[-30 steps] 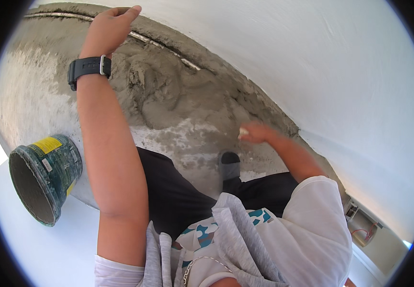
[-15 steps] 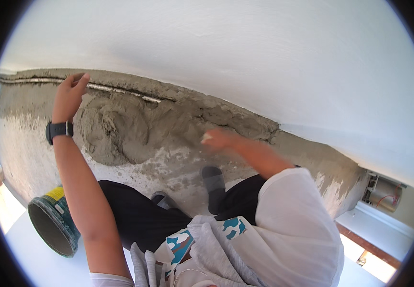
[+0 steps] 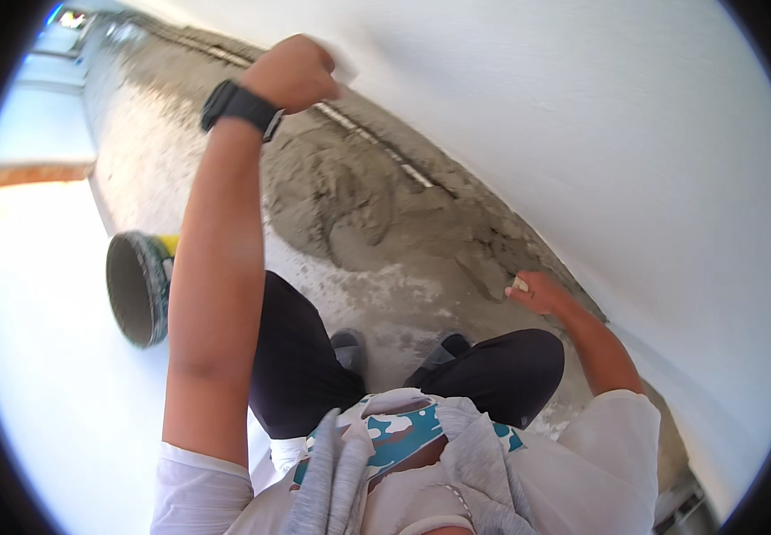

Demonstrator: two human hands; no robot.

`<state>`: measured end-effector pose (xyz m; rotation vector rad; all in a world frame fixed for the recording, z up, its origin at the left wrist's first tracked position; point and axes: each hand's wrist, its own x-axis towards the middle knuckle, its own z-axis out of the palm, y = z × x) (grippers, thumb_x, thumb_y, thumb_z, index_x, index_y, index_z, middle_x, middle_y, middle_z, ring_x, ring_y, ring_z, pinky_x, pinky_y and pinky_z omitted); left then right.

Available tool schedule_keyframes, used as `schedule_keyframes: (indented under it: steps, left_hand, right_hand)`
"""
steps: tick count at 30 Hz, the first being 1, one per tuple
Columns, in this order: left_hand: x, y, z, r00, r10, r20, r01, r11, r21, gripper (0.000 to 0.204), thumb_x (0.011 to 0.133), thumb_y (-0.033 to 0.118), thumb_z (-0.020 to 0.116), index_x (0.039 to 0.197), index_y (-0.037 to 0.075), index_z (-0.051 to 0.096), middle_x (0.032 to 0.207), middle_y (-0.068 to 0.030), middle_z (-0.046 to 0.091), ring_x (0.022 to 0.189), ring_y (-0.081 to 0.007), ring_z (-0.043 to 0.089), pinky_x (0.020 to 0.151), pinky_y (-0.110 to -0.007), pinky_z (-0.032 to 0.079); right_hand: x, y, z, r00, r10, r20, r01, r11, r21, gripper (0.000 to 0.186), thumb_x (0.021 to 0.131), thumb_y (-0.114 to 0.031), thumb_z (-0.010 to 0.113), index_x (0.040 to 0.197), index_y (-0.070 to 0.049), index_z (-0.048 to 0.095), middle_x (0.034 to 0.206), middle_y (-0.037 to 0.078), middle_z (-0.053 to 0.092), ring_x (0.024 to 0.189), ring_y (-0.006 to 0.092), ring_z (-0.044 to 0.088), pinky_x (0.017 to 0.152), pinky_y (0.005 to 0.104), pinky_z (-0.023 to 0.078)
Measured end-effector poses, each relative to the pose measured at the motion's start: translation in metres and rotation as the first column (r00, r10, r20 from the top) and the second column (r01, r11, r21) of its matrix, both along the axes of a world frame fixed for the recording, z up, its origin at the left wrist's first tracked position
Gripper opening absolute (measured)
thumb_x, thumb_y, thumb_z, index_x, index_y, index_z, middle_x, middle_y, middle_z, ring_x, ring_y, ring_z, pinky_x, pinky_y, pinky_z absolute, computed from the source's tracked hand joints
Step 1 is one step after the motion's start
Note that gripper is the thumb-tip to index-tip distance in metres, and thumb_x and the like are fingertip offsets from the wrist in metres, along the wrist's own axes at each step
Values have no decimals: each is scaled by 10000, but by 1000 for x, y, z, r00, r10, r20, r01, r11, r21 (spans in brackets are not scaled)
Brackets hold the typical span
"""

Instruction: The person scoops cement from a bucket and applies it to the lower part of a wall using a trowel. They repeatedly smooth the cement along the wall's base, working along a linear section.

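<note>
My left hand (image 3: 296, 73), wearing a black watch (image 3: 241, 111), is raised over the pipe channel by the white wall, its fingers curled; a pale blur at the fingertips is too indistinct to name. My right hand (image 3: 537, 290) grips the light handle of what looks like a trowel (image 3: 517, 284), low on the mortar strip, its blade hard to tell from the grey. Between my hands lies a rough heap of wet grey mortar (image 3: 327, 201), beside a thin white pipe (image 3: 376, 147) in a groove along the wall's base.
A dark green bucket (image 3: 140, 290) with a yellow label lies at my left, opening toward the camera, partly behind my forearm. The white wall (image 3: 599, 134) fills the upper right. My slippered feet (image 3: 345, 352) are below the mortar. A bright white surface (image 3: 55, 374) is at left.
The view has turned. My right hand has shifted rightward and down along the mortar strip; my left hand has moved right in the picture, staying high near the wall.
</note>
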<state>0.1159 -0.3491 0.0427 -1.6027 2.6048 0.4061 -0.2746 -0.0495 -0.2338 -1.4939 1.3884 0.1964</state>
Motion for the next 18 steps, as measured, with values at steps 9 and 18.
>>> schedule_keyframes:
  steps: [9,18]
  left_hand:
    - [24,15,28,988,157,2,-156,985,-75,754,814,486,775,1280,-83,611,1083,-258,715,1001,-354,709,874,-393,560]
    - [91,-17,10,911,350,-218,-332,936,115,546,816,367,719,1092,-103,686,888,-248,727,860,-339,722,770,-417,572]
  right_hand:
    - [166,-119,47,859,484,-167,-511,824,-243,395,865,-386,691,1036,-30,687,986,195,716,959,380,692,825,481,549]
    - [275,-80,26,921,382,-74,-386,921,-51,406,885,-381,671,1064,-17,688,1031,192,720,1002,370,690,863,468,547]
